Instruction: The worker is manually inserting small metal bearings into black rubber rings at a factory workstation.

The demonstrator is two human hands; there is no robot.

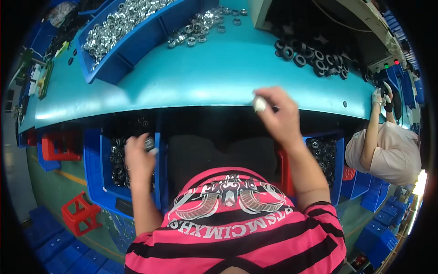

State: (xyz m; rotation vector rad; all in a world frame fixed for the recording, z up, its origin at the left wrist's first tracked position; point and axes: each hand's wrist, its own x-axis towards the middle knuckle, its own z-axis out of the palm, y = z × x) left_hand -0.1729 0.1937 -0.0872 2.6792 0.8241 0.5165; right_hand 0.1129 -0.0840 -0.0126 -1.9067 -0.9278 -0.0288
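Note:
My left hand (139,157), blurred, is above a blue bin (94,169) of black round parts (119,160) at the lower left. Its fingers are closed around a dark ring-shaped part (149,144). Over the front edge of the turquoise table (196,86) is my right hand (284,116), fingers curled and thumb wrapped in a white cover (260,104). A dark bit shows between those fingers, too blurred to name. Beyond this hand, black rings (319,59) lie in a loose pile on the table.
A long blue bin (123,57) of shiny metal rings stands at the back left, with loose metal rings (196,32) beside it. A machine housing (365,27) rises at the back right. Another blue bin (338,169) holds black parts. A co-worker (383,146) sits at right; a red stool (80,213) stands left.

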